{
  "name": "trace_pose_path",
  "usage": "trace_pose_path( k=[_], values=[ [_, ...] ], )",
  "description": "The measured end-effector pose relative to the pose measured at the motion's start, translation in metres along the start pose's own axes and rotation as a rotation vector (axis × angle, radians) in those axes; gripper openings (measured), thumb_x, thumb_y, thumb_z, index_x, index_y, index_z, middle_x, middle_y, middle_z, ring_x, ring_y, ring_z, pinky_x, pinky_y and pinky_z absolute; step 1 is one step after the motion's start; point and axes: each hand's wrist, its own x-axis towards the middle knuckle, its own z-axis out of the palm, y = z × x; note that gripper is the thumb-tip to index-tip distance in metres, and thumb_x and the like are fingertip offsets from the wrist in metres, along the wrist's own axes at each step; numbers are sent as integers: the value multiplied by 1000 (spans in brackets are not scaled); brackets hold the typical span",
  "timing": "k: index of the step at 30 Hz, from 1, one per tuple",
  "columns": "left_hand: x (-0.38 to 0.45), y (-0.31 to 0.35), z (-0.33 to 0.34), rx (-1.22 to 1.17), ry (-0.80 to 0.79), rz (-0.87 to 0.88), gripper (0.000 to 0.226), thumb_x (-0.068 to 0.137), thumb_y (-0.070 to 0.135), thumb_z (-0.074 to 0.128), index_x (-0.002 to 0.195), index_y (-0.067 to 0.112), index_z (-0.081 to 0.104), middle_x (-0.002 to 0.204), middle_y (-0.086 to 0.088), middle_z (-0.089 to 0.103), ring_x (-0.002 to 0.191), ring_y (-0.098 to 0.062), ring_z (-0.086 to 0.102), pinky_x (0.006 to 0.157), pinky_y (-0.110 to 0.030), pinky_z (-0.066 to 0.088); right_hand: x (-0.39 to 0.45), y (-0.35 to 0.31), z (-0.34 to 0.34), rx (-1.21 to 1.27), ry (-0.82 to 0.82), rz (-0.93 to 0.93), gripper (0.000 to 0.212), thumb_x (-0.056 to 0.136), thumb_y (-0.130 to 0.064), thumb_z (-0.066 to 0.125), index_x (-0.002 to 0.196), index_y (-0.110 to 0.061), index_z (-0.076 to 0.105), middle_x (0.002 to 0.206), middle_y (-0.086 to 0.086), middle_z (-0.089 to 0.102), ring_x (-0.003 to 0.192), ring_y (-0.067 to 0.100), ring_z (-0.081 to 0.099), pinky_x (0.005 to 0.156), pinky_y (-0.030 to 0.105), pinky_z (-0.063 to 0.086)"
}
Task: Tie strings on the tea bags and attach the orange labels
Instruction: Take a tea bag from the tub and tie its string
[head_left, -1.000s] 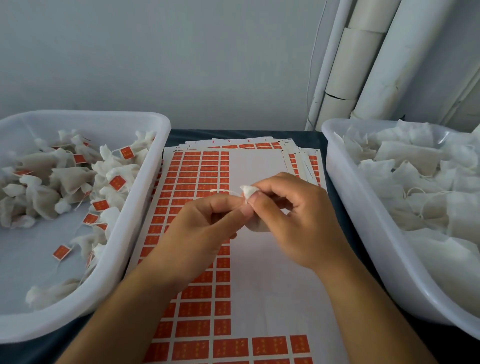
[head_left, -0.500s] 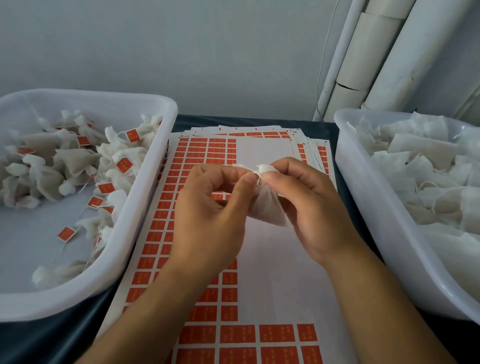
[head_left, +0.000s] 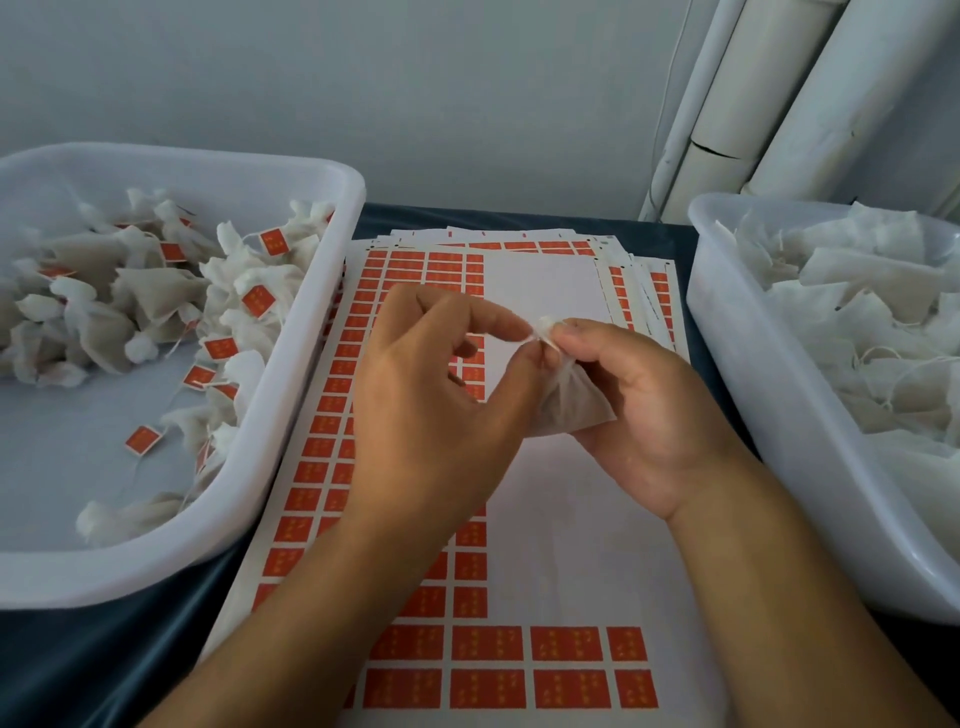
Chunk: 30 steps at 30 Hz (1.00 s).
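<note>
Step in hand, as judged: closing the gathered neck of one tea bag (head_left: 569, 402) with its string (head_left: 525, 339), above the label sheet (head_left: 571, 519) on the surface. Right hand (head_left: 649, 415) curled under and around the bag body, thumb and forefinger pinching the bunched top. Left hand (head_left: 441, 395) pinching the string end right at that neck, remaining fingers loosely spread, nothing else held. String itself thin and partly hidden between the fingertips; whether a knot is formed already, cannot tell. For a clean tie: keep the right-hand pinch low on the neck so the gather stays bunched; pull the string sideways, away from the bag, not upward; tighten gently, since the mesh looks thin and likely to tear or spill under a hard tug. Leave a free tail long enough to take a label. Next need, as judged: one orange label (head_left: 485, 642) peeled from the sheet directly below. Finished, labelled bags lying in left tub (head_left: 291, 395); unlabelled bags heaped in right tub (head_left: 737, 395). Both tubs just beside the sheet
</note>
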Motion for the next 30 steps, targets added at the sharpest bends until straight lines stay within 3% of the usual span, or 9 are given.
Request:
trace_pose_path(
  k=[4,8,12,14,18,24,28,30],
  values=[
    [1,-5,0,93,11,109,35,87,47,71,119,33,69,115,15,58,98,-6,58,75,-18,55,-1,-1,2,-56,-23,-32,25,88,-38,56,83,-47,79,104,-11,76,108,11,71,98,43,54],
    [2,-11,1,138,47,314,22,91,30,73,109,18,78,103,-4,68,95,-15,60,76,-28,57,0,1,2,-90,2,-27,26,89,-39,55,84,-42,81,115,-4,74,117,20,66,110,55,47],
    [8,-20,-4,190,30,433,15,93,24,76,103,14,81,99,-8,71,91,-20,62,73,-33,56,0,3,0,-56,27,16,25,90,-37,57,91,-31,82,124,11,69,124,32,61,110,57,47],
    [12,-24,-7,216,6,487,13,93,22,76,101,12,81,97,-8,71,88,-21,62,72,-33,55,1,3,-1,-61,22,39,24,90,-38,57,90,-33,81,125,12,67,126,35,58,104,50,50],
    [18,-29,-11,254,-42,573,13,94,20,75,100,11,81,95,-10,72,86,-23,63,72,-32,55,0,1,1,-97,12,62,20,87,-42,59,84,-46,79,112,0,71,113,25,63,84,32,54],
    [17,-30,-7,269,-36,534,11,92,19,77,96,8,80,96,-11,71,87,-23,63,73,-30,55,1,1,1,-101,21,91,28,102,-35,57,88,-41,80,103,-3,70,103,21,62,76,29,55],
    [14,-28,-6,277,1,486,15,94,23,73,93,8,78,97,-9,69,89,-18,60,77,-24,50,3,1,2,-101,73,93,22,102,-36,57,109,-27,76,119,7,68,113,25,64,90,42,57],
    [13,-27,-5,271,-5,469,17,95,23,72,94,7,77,98,-9,68,89,-18,60,73,-29,54,4,1,1,-132,83,78,27,103,-39,55,113,-22,74,115,5,68,111,23,65,95,44,55]
  ],
)
